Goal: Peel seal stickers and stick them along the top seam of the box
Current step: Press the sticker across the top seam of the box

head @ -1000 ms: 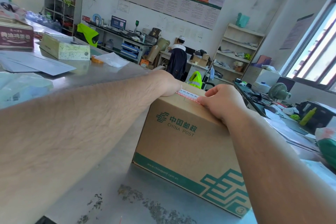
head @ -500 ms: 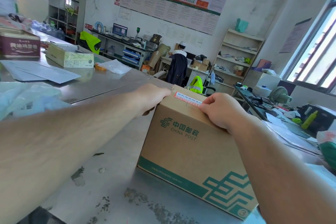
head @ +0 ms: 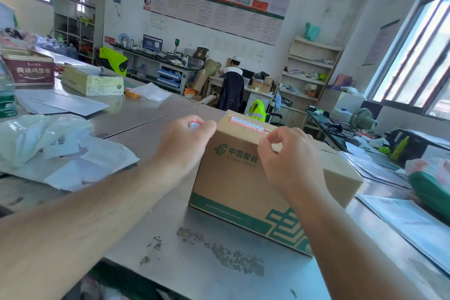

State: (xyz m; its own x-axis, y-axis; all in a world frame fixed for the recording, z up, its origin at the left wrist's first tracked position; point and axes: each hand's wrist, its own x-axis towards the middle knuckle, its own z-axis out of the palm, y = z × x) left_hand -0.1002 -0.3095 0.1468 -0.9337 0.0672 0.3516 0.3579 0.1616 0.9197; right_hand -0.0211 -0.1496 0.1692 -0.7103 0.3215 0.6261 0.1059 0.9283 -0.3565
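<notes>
A brown China Post cardboard box (head: 233,182) with green print stands on the metal table (head: 155,212). A red-and-white seal sticker (head: 246,124) lies flat along the box's top near its front edge. My left hand (head: 187,143) is at the box's left top corner, its curled fingers holding a small white-and-red piece of sticker material (head: 194,125). My right hand (head: 289,156) hovers at the front top edge just right of the sticker. Its fingers are curled, thumb and forefinger nearly meeting, with nothing visible between them.
Crumpled plastic bags and papers (head: 56,146) lie to the left, envelopes (head: 60,102) and two boxes (head: 93,80) behind them. Papers (head: 411,219) and a green bag (head: 431,185) lie to the right. A person (head: 232,85) stands at a far desk.
My left hand has slid off the box top to its left corner and now shows sticker material in its fingers. My right hand has drawn back from the sticker, which stays stuck on the box.
</notes>
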